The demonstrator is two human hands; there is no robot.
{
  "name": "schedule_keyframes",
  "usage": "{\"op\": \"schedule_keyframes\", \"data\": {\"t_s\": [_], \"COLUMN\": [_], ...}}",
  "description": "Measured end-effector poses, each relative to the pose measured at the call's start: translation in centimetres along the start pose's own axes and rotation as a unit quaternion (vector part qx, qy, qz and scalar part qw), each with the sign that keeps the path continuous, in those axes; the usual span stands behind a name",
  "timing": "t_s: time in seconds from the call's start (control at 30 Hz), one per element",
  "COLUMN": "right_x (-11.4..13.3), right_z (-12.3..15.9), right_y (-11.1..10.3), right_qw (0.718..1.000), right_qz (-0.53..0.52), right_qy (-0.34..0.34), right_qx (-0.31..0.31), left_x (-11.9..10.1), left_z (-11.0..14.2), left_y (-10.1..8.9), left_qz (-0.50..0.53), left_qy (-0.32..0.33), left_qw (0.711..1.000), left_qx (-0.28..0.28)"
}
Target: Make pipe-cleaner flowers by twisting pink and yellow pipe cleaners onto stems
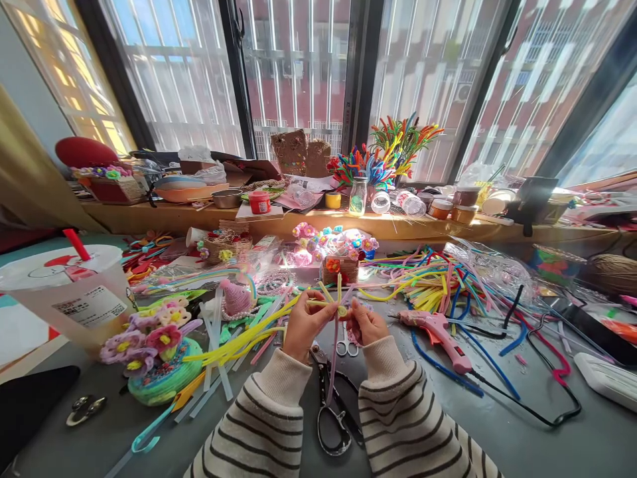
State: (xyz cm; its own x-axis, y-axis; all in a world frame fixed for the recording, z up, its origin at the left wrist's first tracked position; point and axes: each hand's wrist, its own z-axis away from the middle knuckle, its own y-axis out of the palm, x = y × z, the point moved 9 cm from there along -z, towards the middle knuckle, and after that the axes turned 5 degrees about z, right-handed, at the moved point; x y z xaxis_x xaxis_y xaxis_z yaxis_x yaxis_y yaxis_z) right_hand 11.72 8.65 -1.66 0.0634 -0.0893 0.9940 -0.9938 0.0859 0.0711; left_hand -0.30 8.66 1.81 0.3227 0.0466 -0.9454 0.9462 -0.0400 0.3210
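Between my hands is a partly formed pipe-cleaner piece with a coiled yellow centre, yellow strands pointing up and a pale purple stem hanging down. My left hand pinches it from the left, thumb and fingers closed. From the right, my right hand grips its purple strands with bent fingers. Black-handled scissors lie on the table below my wrists, behind the hanging stem. Just under the fingers sits a smaller pair of scissors. To the right rests a pink hot glue gun.
Yellow pipe cleaners spread on the left beside a green pot of fuzzy flowers and a drink cup. A multicoloured pipe-cleaner pile lies back right. The glue gun's black cord loops across the right side. Jars line the sill.
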Motion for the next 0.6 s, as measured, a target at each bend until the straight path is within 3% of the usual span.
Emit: {"op": "schedule_keyframes", "data": {"t_s": [0.1,0.2,0.43,0.6], "right_x": [1.2,1.9,2.5,3.1], "right_z": [0.1,0.3,0.9,1.2], "right_y": [-0.5,-0.2,0.2,0.4], "right_qw": [0.992,0.984,0.982,0.978], "right_qz": [0.097,0.128,0.134,0.154], "right_qy": [-0.077,-0.126,-0.134,-0.144], "right_qx": [-0.026,-0.023,0.001,0.005], "left_x": [0.4,0.8,1.7,2.3], "left_z": [0.0,0.1,0.5,0.7], "left_y": [0.4,0.7,-0.2,0.2], "left_qz": [0.020,0.043,0.064,0.099], "left_qy": [-0.019,-0.042,-0.107,-0.149], "left_qw": [0.999,0.998,0.992,0.984], "left_qx": [0.024,0.037,-0.015,0.011]}}
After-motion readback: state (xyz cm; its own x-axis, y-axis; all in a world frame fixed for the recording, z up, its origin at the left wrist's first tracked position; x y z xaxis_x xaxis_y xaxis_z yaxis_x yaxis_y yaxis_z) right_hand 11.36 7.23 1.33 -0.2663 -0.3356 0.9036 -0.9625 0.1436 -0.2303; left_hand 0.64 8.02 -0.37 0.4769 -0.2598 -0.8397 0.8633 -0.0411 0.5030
